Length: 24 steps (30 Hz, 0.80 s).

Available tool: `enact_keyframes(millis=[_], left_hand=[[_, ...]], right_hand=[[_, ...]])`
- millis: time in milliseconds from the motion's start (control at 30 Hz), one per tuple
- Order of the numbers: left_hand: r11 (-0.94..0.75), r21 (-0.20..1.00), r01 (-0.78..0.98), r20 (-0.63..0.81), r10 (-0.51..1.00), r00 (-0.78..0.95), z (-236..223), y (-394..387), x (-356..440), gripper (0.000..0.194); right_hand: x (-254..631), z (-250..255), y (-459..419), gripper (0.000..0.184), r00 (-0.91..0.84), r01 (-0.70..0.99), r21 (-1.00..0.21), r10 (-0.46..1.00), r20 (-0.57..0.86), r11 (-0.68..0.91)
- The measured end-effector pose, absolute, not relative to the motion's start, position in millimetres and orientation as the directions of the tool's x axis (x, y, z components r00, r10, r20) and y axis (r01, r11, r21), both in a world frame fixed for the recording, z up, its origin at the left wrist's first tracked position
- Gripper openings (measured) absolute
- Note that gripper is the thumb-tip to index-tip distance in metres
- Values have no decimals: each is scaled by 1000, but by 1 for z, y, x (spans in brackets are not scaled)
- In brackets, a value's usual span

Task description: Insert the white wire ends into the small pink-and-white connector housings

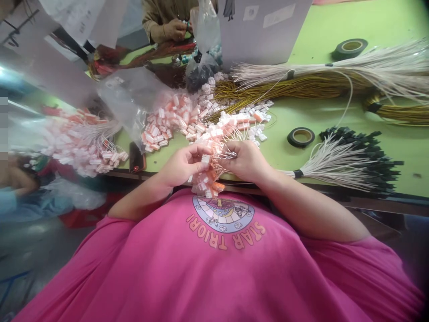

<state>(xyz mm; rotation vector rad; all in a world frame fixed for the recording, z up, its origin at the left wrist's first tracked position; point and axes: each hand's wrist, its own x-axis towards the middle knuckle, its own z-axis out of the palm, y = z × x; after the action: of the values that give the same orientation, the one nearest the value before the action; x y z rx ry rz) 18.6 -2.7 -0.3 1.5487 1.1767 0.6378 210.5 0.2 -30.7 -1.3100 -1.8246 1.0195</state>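
My left hand [187, 164] is closed, pinching a small white connector housing [205, 158] between thumb and fingers. Close beside it on the right, my right hand [246, 161] is closed round several thin wires with bare-looking metal ends [228, 154]. Beneath both hands, at the table's front edge, hangs a cluster of white and orange connectors [209, 181] joined to pale wires. Just beyond my hands spreads a heap of loose white and orange connectors [170, 114]. My right palm and the lower fingers hide part of the wires.
Black tape rolls [301, 137] and a wire bundle with black connectors [355, 161] lie to the right. Behind them stretch yellow wires [284, 89] and white wires [368, 65]. A clear plastic bag [124, 96] and another connector heap [83, 143] are left. A co-worker's hands [176, 30] show across the table.
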Motion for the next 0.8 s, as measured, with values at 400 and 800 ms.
enact_keyframes(millis=[400, 800], left_hand=[[-19, 934, 356, -116, 928, 353, -5, -5, 19, 23], [-66, 902, 428, -123, 909, 398, 4, -7, 29, 13]], right_hand=[[211, -30, 0, 15, -279, 458, -872, 959, 44, 173], [210, -34, 1, 22, -337, 416, -888, 940, 51, 198]])
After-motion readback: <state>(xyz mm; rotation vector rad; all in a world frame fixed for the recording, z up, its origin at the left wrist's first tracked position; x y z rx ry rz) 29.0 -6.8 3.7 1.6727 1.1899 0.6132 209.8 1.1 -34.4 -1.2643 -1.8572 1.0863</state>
